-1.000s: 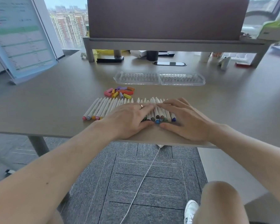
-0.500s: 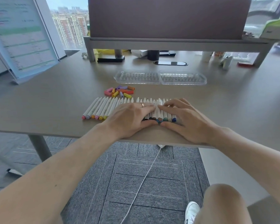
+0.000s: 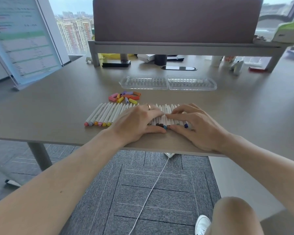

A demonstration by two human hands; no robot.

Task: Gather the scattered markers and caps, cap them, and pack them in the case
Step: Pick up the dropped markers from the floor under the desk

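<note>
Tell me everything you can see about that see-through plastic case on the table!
The case is clear plastic, long, with rounded corners. It lies opened flat in two halves side by side, joined in the middle. Rows of little ridges line each half. It looks empty. It sits on the table, beyond the caps and the markers. Nothing touches it; the left hand and right hand rest on the markers instead.

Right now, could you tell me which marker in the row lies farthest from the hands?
The pink-tipped marker at the far left end; all the others lie further right.
</note>
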